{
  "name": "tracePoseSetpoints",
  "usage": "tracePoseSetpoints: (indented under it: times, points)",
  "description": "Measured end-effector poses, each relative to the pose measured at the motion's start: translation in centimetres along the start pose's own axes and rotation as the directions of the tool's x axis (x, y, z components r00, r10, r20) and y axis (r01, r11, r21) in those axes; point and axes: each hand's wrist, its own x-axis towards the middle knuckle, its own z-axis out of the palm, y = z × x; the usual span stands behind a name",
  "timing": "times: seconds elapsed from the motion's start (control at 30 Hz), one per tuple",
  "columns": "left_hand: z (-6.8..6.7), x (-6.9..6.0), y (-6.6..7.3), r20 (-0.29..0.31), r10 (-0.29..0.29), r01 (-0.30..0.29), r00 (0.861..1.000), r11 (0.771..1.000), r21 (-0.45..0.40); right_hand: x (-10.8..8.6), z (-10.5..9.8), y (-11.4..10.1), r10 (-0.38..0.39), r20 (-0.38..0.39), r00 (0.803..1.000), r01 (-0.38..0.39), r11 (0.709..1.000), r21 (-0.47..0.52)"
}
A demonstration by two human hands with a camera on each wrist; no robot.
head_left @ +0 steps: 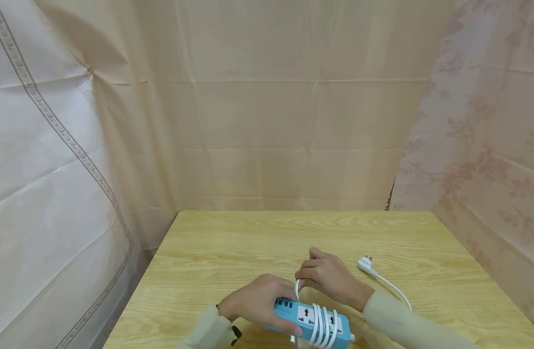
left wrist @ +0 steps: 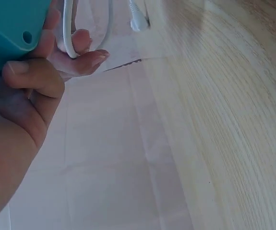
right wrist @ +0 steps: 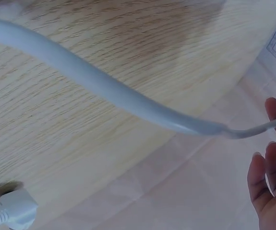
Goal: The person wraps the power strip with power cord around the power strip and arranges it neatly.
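Observation:
A light-blue power strip (head_left: 305,316) with white sockets is held up over the near part of the table. Several turns of its white cord (head_left: 321,325) are wound around the right half. My left hand (head_left: 259,299) grips the strip's left end, thumb along the near side. In the left wrist view, a corner of the teal casing (left wrist: 8,33) shows above the thumb. Just beyond the strip, my right hand (head_left: 330,277) pinches a loop of the cord with curled fingers. The right wrist view shows the cord (right wrist: 104,88) crossing close to the camera toward fingers at the right edge.
The white plug (head_left: 365,264) lies on the wooden table (head_left: 232,232) to the right, its cord (head_left: 393,287) running back under the right forearm. Beige curtain (head_left: 267,121) hangs behind the table, with more cloth (head_left: 489,145) at the right and left.

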Motion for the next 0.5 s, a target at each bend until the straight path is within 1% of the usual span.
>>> tracePoseSetpoints:
  times: [0.1,0.17,0.23,0.3,0.37,0.43,0.5]
  points:
    - [0.1,0.1,0.0,-0.009,-0.003,0.003,1.000,0.998,0.057,0.2,-0.1,0.0,0.010,0.008,1.000,-0.009,1.000,-0.005]
    - [0.2,0.2,-0.2,-0.015,-0.022,0.024,1.000,0.994,0.105,0.3,-0.2,0.1,0.017,0.003,1.000,-0.016,1.000,-0.015]
    - [0.5,0.2,-0.5,-0.023,-0.054,0.057,0.998,0.986,0.154,0.3,-0.2,0.1,0.020,-0.004,1.000,-0.020,0.999,-0.025]
    - [0.7,0.1,-0.8,-0.031,-0.103,0.107,0.994,0.980,0.169,0.4,-0.2,0.0,0.019,-0.011,1.000,-0.019,0.999,-0.038]
    - [1.0,0.0,-1.1,-0.042,-0.162,0.167,0.986,0.973,0.157,0.4,-0.2,-0.1,0.016,-0.017,1.000,-0.017,0.999,-0.051]
    - [1.2,-0.1,-1.4,-0.059,-0.227,0.233,0.972,0.965,0.123,0.4,-0.3,-0.2,0.016,-0.024,1.000,-0.018,0.998,-0.063]
    - [1.2,-0.1,-1.5,-0.083,-0.275,0.282,0.958,0.954,0.101,0.5,-0.4,-0.3,0.018,-0.033,0.999,-0.021,0.997,-0.072]
